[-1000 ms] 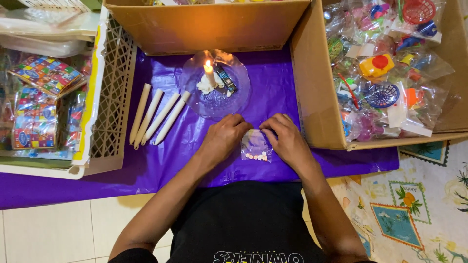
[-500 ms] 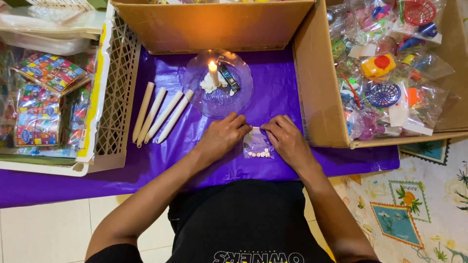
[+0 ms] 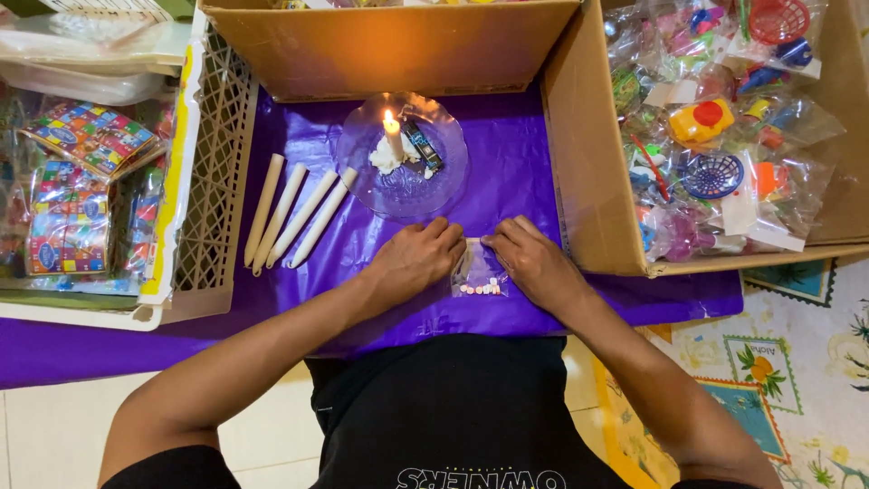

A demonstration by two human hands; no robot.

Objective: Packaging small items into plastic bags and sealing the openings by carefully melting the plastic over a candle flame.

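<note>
While I look down through the head camera, my left hand (image 3: 418,258) and right hand (image 3: 534,263) rest palm-down on a purple sheet (image 3: 507,172) that covers the work surface. Between them lies a small clear plastic bag (image 3: 478,270) with a row of tiny pale beads near its bottom edge. My left fingertips pinch its top left corner and my right fingertips pinch its top right corner; the fingers are curled close together, not spread.

Just beyond the bag stands a clear glass plate (image 3: 434,181) holding a short lit white candle (image 3: 393,138) and a dark lighter (image 3: 423,147) beside it. To the left of the plate lie four unlit white candles (image 3: 294,215), side by side and slanted. Farther left is a cream plastic crate (image 3: 213,181) with colourful packets inside. A cardboard box (image 3: 389,50) sits behind the plate, and a second cardboard box (image 3: 584,181) on my right holds bagged plastic toys (image 3: 715,136).
</note>
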